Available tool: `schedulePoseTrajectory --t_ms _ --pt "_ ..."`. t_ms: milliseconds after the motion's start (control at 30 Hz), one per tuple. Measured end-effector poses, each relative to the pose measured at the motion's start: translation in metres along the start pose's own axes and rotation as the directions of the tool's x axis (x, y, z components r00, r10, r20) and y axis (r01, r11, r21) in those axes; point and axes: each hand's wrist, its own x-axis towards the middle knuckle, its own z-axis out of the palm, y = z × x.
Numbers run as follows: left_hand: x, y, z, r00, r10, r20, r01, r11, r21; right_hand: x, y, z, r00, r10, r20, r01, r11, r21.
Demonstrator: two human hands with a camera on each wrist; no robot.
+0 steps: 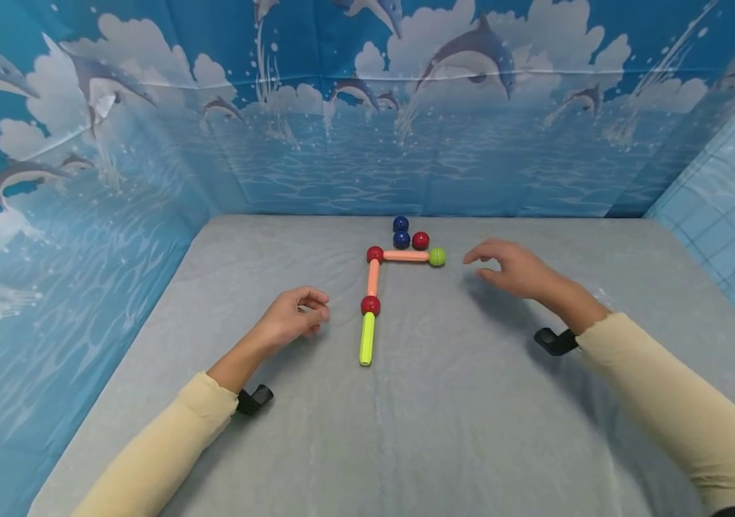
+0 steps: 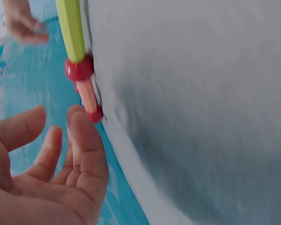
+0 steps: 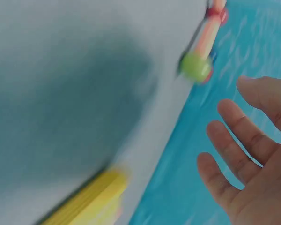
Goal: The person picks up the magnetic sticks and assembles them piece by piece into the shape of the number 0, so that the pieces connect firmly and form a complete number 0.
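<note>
On the grey cloth lies a joined shape of sticks and balls. A salmon stick (image 1: 406,255) runs from a green ball (image 1: 437,257) to a red corner ball (image 1: 375,254). From that corner a second salmon stick (image 1: 373,278) leads down to another red ball (image 1: 370,305), where a yellow-green stick (image 1: 366,341) joins on. My left hand (image 1: 289,316) hovers left of the lower red ball, fingers loosely bent around nothing. Right of the green ball, my right hand (image 1: 514,269) hangs above the cloth, its fingers (image 3: 234,154) spread and holding nothing.
Two blue balls (image 1: 401,232) and a loose red ball (image 1: 420,240) sit just behind the shape, close to the table's back edge. A blurred yellow ridged thing (image 3: 91,199) shows low in the right wrist view. A dolphin-print curtain (image 1: 315,158) hangs behind the table.
</note>
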Motion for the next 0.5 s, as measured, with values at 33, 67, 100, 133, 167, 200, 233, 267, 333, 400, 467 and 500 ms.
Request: schedulePoseTrajectory --t_ms 33,67,100,133,167,200,233,267,333,400,467,500 --pt "0.0 -0.001 -0.003 1.0 0.012 -0.008 -0.012 1.0 0.016 -0.009 0.009 -0.003 1.0 0.007 -0.012 -0.007 1.0 0.009" --pt "0.0 -0.001 -0.006 1.0 0.022 -0.016 -0.021 0.999 0.027 -0.017 0.017 -0.006 0.999 0.019 -0.029 -0.018 1.0 0.012" --pt "0.0 -0.002 -0.008 0.999 0.03 -0.022 -0.029 0.999 0.036 -0.024 0.025 -0.009 0.999 0.032 -0.044 -0.031 0.999 0.013" --pt "0.0 -0.002 -0.01 0.999 0.042 -0.025 -0.041 0.998 0.046 -0.031 0.032 -0.012 0.997 0.052 -0.056 -0.051 0.999 0.014" --pt "0.001 -0.003 -0.012 0.998 0.054 -0.027 -0.052 0.997 0.054 -0.036 0.037 -0.013 0.996 0.066 -0.067 -0.065 0.998 0.01" --pt "0.001 -0.003 -0.014 0.998 0.064 -0.028 -0.062 0.996 0.063 -0.041 0.042 -0.015 0.994 0.072 -0.08 -0.072 0.997 0.0" --pt "0.002 -0.003 -0.015 0.997 0.072 -0.029 -0.07 0.995 0.069 -0.045 0.045 -0.016 0.993 0.076 -0.092 -0.077 0.997 -0.007" --pt "0.003 -0.003 -0.015 0.996 0.083 -0.027 -0.081 0.994 0.079 -0.048 0.048 -0.017 0.992 0.076 -0.103 -0.079 0.997 -0.021" --pt "0.006 -0.004 -0.016 0.994 0.108 -0.023 -0.105 0.988 0.11 -0.054 0.05 -0.017 0.991 0.062 -0.119 -0.068 0.997 -0.046" --pt "0.009 -0.003 -0.014 0.989 0.143 -0.021 -0.138 0.978 0.159 -0.059 0.052 -0.016 0.991 0.044 -0.13 -0.056 0.994 -0.09" --pt "0.013 -0.001 -0.012 0.986 0.168 -0.016 -0.161 0.965 0.209 -0.062 0.052 -0.015 0.991 0.04 -0.128 -0.057 0.989 -0.135" --pt "0.016 0.0 -0.011 0.984 0.177 -0.009 -0.17 0.958 0.231 -0.063 0.052 -0.014 0.991 0.045 -0.122 -0.064 0.986 -0.155"
